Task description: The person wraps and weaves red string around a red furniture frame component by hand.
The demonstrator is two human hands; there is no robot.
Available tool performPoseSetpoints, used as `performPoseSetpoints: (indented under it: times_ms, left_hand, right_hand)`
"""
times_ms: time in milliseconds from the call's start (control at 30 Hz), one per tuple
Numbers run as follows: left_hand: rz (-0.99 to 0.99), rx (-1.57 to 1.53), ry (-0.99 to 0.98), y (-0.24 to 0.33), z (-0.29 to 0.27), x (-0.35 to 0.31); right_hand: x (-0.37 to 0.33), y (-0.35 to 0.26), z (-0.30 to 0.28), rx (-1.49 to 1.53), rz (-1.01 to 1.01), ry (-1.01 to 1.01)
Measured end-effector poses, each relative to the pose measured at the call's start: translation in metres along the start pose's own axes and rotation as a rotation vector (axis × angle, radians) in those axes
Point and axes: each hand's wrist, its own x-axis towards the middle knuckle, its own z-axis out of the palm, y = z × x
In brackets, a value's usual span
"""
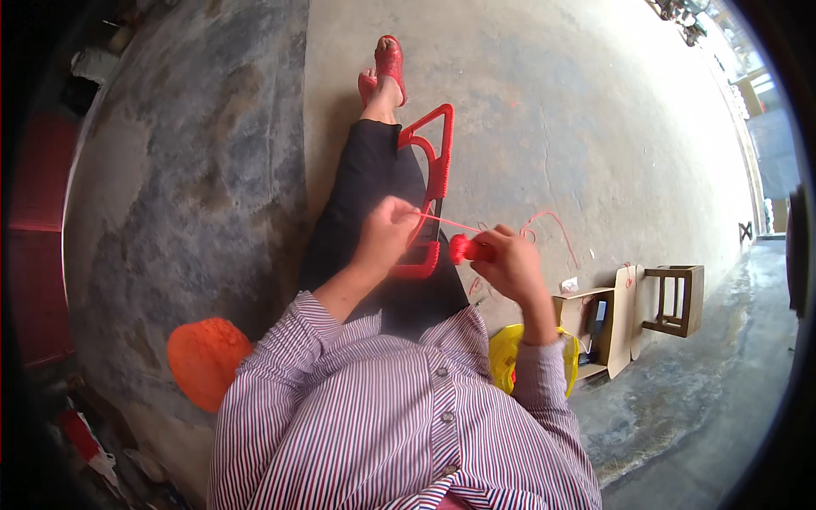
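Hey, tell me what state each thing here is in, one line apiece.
Red cord: stretched taut between the hands
Left hand: pinching the red cord
Right hand: closed around a red bundle
Red frame: resting against dark trousers
Cardboard box: open, flap out
Yellow bag: open
Red shoes: worn

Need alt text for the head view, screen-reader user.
A left hand pinches a red cord that runs straight toward the right hand, which grips a small red object. A red frame overlaps the dark-trousered legs; a yellow bag and open cardboard box sit at right.
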Motion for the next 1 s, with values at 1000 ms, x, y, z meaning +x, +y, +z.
performPoseSetpoints:
  times_ms: [1000]
  left_hand:
    - [-0.087, -0.196, 0.001, -0.036, 0.036, 0.029]
  right_hand:
    - [-0.145, 0.028, -0.147, 1.534, -0.556, 0.363]
